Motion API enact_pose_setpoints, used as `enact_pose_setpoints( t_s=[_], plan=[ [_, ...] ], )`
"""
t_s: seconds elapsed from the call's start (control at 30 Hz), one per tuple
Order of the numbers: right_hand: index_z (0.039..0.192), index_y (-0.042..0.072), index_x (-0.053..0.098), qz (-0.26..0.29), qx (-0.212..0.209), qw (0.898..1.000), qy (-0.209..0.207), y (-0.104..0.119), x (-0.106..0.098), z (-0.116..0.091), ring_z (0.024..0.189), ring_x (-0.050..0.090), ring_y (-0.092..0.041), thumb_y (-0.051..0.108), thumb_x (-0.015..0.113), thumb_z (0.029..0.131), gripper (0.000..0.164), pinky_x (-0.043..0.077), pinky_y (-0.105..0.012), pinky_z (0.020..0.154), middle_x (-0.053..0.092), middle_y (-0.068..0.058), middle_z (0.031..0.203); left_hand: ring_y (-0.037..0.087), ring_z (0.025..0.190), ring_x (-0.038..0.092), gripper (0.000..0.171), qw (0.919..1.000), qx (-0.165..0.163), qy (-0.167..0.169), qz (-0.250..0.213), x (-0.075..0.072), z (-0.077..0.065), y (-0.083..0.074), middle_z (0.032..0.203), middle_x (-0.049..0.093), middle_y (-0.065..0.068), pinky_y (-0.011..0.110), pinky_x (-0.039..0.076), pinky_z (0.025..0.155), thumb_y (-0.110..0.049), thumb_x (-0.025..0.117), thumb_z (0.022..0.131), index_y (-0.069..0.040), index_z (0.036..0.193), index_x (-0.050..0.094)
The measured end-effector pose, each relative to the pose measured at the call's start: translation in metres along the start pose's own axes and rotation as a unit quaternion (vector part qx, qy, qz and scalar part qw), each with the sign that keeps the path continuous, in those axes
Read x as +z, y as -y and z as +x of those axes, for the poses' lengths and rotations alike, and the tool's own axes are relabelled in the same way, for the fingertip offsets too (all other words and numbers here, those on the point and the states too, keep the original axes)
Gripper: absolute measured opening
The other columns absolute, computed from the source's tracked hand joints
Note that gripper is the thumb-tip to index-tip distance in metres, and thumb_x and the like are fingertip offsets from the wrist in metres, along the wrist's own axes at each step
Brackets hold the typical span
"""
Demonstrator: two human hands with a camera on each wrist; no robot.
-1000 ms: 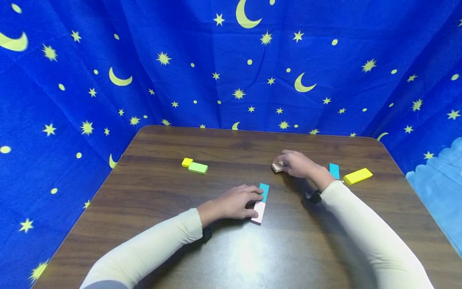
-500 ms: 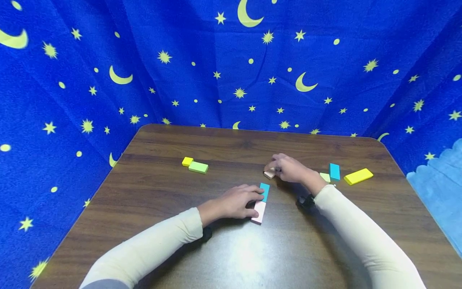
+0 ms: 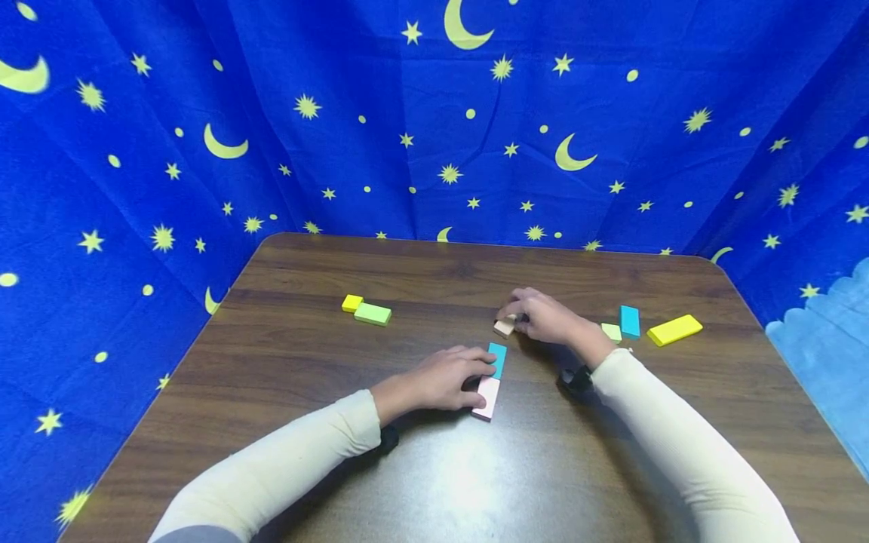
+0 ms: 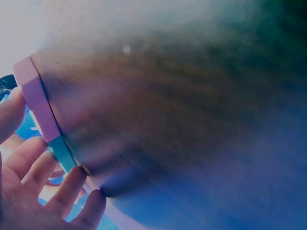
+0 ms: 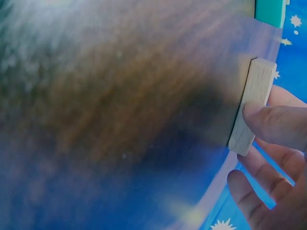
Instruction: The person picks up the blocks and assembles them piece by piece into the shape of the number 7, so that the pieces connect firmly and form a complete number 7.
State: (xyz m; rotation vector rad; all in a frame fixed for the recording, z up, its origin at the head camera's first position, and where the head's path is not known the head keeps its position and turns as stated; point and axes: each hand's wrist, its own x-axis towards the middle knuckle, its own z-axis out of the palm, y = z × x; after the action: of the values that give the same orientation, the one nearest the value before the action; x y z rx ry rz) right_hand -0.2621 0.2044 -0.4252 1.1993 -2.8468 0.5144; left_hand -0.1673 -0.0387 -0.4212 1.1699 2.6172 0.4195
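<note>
Near the middle of the table, a pink block [image 3: 488, 398] and a blue block [image 3: 498, 359] lie end to end. My left hand [image 3: 444, 378] rests on them from the left. Its thumb touches the pink block [image 4: 38, 103]; fingertips reach the blue block [image 4: 60, 152]. Beyond the blue block's far end, my right hand [image 3: 548, 317] pinches a plain wooden block [image 3: 504, 329] that lies at or near the tabletop. In the right wrist view, the thumb lies on the wooden block [image 5: 259, 79], with other fingers behind it and a teal block end [image 5: 271, 12] above.
On the right are a small pale green block [image 3: 611, 332], a blue block [image 3: 629, 321] and a long yellow block [image 3: 674, 330]. A small yellow block [image 3: 351, 303] and a green block [image 3: 373, 314] touch at the left. A starry blue curtain [image 3: 380, 151] hangs behind the wooden table [image 3: 305, 362].
My right hand has shifted left and slightly nearer with the wooden block, uncovering the pale green block. Over the last half second it has hardly moved. The left hand has stayed in place.
</note>
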Motion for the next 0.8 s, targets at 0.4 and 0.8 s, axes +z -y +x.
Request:
enact_pose_setpoints(
  t_s=[0.4, 0.8],
  plan=[
    [0.112, 0.013, 0.075, 0.019, -0.007, 1.0, 0.018, 0.007, 0.0, 0.0, 0.114, 0.062, -0.037, -0.005, 0.068, 0.081, 0.037, 0.051, -0.054, 0.098, 0.067, -0.018, 0.122, 0.024, 0.14, 0.047, 0.055, 1.0, 0.005, -0.005, -0.002, 0.0, -0.001, 0.0, 0.153, 0.049, -0.002, 0.042, 0.039, 0.116, -0.039, 0.069, 0.092, -0.016, 0.14, 0.057],
    [0.109, 0.011, 0.076, 0.034, -0.03, 0.999, 0.022, 0.014, 0.0, -0.002, 0.113, 0.062, -0.037, -0.008, 0.069, 0.08, 0.035, 0.052, -0.054, 0.097, 0.067, -0.018, 0.119, 0.022, 0.141, 0.046, 0.055, 1.0, -0.001, 0.003, -0.003, 0.001, 0.0, 0.001, 0.154, 0.047, -0.003, 0.041, 0.039, 0.116, -0.039, 0.068, 0.093, -0.016, 0.142, 0.056]
  ],
)
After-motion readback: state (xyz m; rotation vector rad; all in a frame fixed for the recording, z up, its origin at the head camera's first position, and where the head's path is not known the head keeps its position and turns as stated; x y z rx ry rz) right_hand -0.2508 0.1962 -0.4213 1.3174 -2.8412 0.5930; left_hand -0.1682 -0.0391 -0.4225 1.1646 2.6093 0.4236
